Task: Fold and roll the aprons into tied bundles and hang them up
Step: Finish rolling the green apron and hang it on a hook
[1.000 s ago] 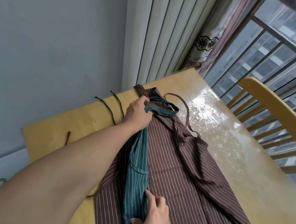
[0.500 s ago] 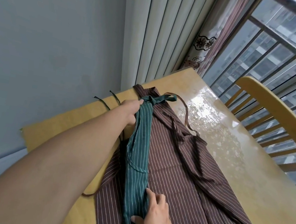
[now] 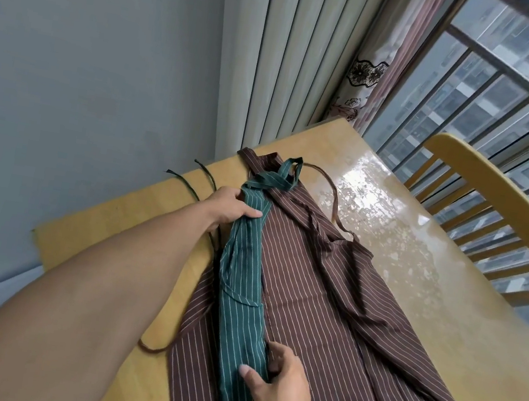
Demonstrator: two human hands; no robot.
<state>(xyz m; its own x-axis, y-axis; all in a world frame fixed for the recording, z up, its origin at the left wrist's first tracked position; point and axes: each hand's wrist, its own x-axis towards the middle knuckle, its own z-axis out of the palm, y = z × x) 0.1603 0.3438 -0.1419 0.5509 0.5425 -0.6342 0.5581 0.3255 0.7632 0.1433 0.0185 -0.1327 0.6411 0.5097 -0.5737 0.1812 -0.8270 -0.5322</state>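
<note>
My left hand [image 3: 232, 207] grips the folded green apron [image 3: 244, 287] near its top. My right hand [image 3: 281, 390] pinches its lower part, over the brown apron [image 3: 341, 316] on the worktop [image 3: 448, 299].

Bare tabletop [image 3: 402, 263] lies open right of the brown apron [image 3: 327, 297]; a chair [image 3: 504, 207] borders that side. Left, cords [image 3: 197, 179] cross a narrow bare strip near the wall [image 3: 84, 85]; curtains [image 3: 297, 49] close the far corner.

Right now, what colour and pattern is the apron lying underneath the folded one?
Brown apron with thin pale stripes, seen in the head view.
</note>
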